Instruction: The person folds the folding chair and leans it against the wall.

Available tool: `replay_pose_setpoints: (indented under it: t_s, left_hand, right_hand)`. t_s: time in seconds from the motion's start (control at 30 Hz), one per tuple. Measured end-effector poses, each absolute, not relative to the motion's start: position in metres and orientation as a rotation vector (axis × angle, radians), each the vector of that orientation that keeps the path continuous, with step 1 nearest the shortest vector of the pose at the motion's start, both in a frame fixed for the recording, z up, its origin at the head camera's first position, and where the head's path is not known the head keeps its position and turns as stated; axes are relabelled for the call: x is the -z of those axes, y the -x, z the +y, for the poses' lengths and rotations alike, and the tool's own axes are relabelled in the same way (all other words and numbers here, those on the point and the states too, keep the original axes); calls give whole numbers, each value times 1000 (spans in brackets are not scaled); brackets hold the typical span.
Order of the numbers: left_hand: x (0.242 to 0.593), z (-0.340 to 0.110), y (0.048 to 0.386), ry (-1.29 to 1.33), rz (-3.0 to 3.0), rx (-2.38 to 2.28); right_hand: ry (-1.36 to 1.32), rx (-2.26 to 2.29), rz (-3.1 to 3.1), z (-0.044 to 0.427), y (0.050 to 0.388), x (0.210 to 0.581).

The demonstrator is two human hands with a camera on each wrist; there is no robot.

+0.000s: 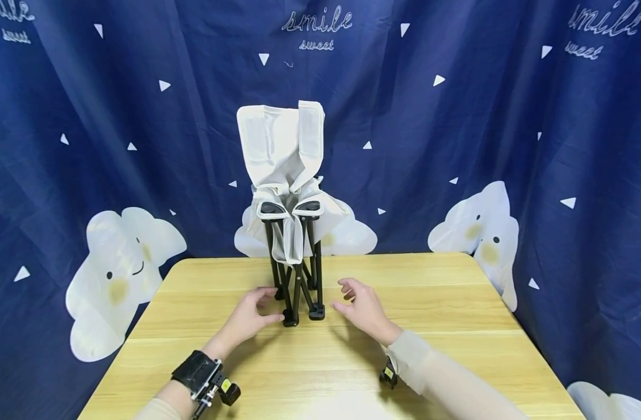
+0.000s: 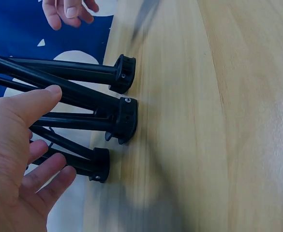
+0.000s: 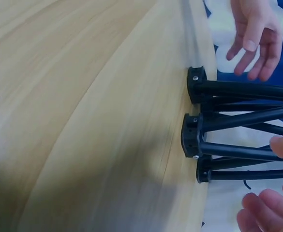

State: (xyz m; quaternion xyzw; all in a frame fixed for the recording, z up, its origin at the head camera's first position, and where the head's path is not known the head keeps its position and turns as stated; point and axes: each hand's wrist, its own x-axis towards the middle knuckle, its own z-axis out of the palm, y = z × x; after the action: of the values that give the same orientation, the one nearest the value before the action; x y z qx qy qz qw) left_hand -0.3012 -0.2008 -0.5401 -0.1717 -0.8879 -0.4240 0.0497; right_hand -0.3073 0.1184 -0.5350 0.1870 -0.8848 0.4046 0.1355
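Observation:
A folding chair (image 1: pixel 284 151), folded up, stands upright on the wooden table. White fabric bunches at its top, and its black legs (image 1: pixel 296 286) are drawn close together below. My left hand (image 1: pixel 251 315) is just left of the legs, thumb and fingers loosely spread around the air beside them; whether the thumb tip touches the front foot I cannot tell. On the other side, my right hand (image 1: pixel 365 309) hovers apart from the chair with fingers loosely bent and nothing in them. Black plastic feet (image 2: pixel 126 121) rest on the tabletop in the left wrist view.
The light wooden table (image 1: pixel 431 350) spreads on both sides of the chair and toward me. Behind it hangs a dark blue curtain (image 1: pixel 383 192) printed with white clouds and triangles. A camera strap (image 1: pixel 194 373) circles my left wrist.

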Motion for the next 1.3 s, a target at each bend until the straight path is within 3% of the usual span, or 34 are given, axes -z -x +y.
replay_pose_setpoints:
  t_s: [1.3]
  left_hand:
    - [547,-153,309,282,-2590,1347]
  right_hand:
    - [-458,-1315,-2603,66,330,539]
